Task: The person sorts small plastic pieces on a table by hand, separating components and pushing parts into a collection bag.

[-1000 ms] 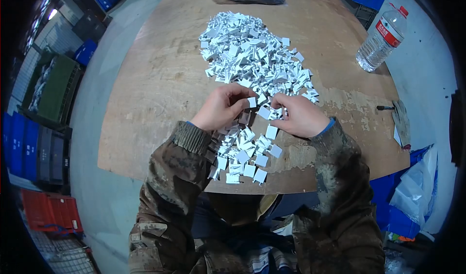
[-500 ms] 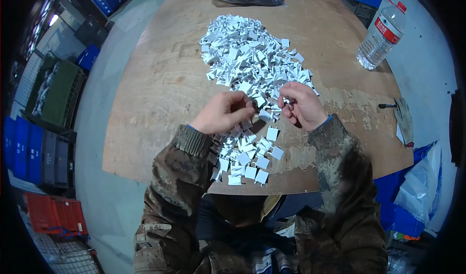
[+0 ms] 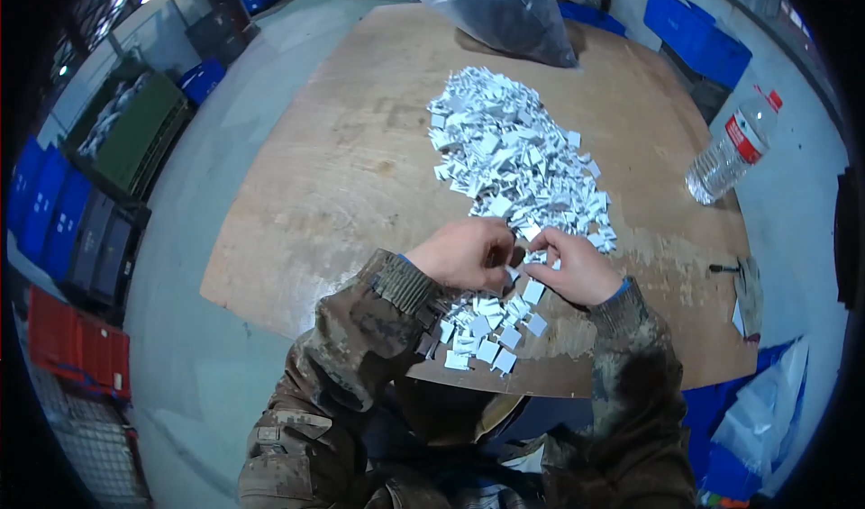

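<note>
Many small white plastic clips with flat square faces form a large pile (image 3: 527,149) on the wooden table. A smaller group of these clips (image 3: 487,324) lies between my forearms, close to the front edge. My left hand (image 3: 464,255) is curled with its fingertips pinched at a white clip (image 3: 513,273). Right beside it, my right hand (image 3: 581,270) is closed, with white clips (image 3: 540,258) showing between thumb and fingers. The two hands almost meet at the near end of the pile.
A dark plastic bag (image 3: 505,13) stands at the table's far edge. On the right are a water bottle (image 3: 734,149), a black marker (image 3: 723,268) and a glove (image 3: 748,297). Blue crates (image 3: 694,36) stand beyond the table, and a red crate (image 3: 79,342) is at the left.
My hands have drawn closer together, with the fingertips now nearly meeting. The whole view has shifted, so the table and pile appear lower and further right.
</note>
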